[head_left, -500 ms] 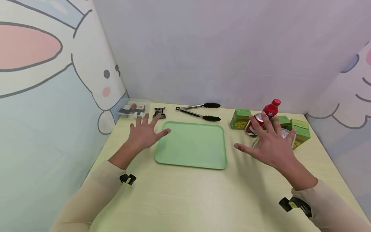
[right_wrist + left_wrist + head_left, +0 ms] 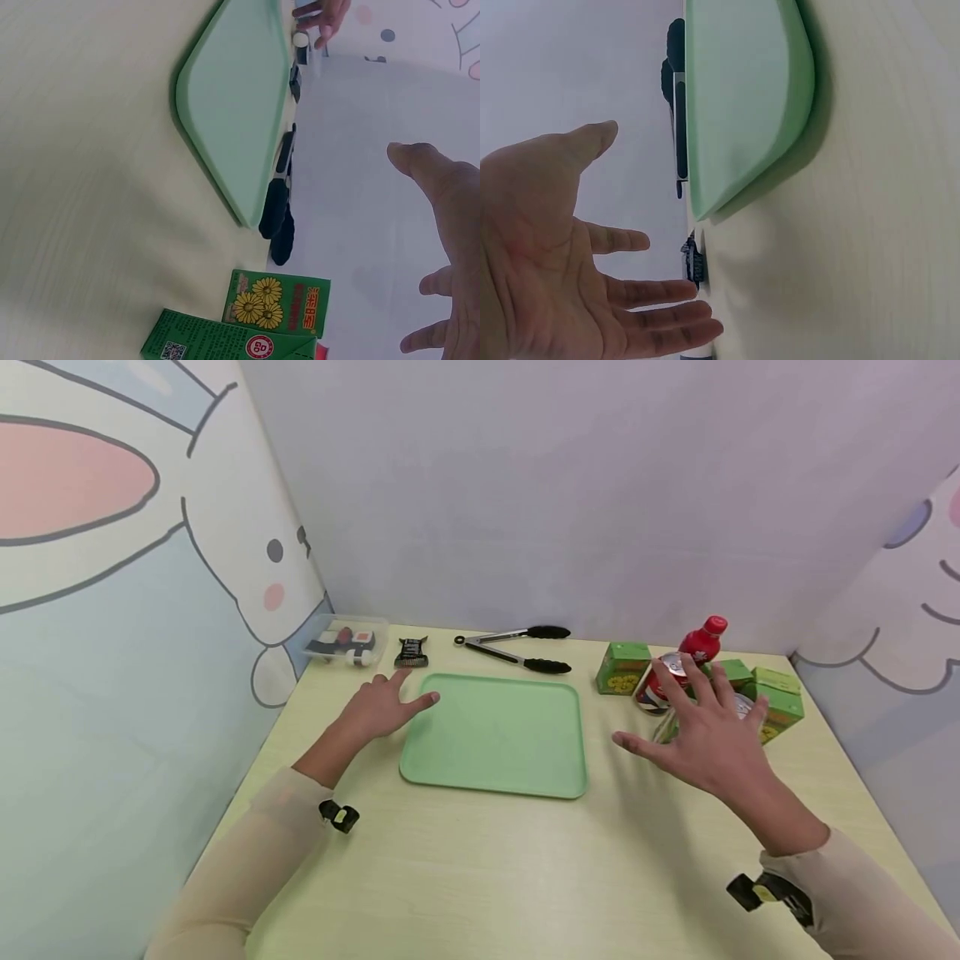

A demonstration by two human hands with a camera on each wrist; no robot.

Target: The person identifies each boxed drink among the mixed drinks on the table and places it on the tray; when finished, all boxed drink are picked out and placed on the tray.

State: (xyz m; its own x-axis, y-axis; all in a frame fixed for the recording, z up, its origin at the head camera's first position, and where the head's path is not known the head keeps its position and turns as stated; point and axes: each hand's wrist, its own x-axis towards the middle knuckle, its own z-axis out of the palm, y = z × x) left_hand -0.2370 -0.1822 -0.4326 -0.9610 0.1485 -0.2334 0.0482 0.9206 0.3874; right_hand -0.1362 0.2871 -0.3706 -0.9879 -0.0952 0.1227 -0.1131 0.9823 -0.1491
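Observation:
In the head view my left hand [image 2: 375, 710] hovers beside the left edge of a light green tray [image 2: 495, 735], thumb over its rim, holding nothing. Its fingers are extended in the left wrist view, near a small black wrapped packet [image 2: 411, 652]. My right hand [image 2: 712, 739] is spread above a group of drinks and grips none. Around it stand green drink cartons [image 2: 622, 670], a red soda can [image 2: 651, 695] and a red-capped bottle [image 2: 702, 643]. The hand partly hides another can and carton.
Metal tongs with black ends [image 2: 547, 667] lie behind the tray by the back wall. At the far left corner sits a clear plastic box [image 2: 384, 625] with small sushi-like pieces inside. Painted walls stand on both sides of the pale table [image 2: 480, 860].
The fingers of my left hand have lowered and drawn together, and its forearm has shifted slightly right. My right hand has moved a little right and down, still spread.

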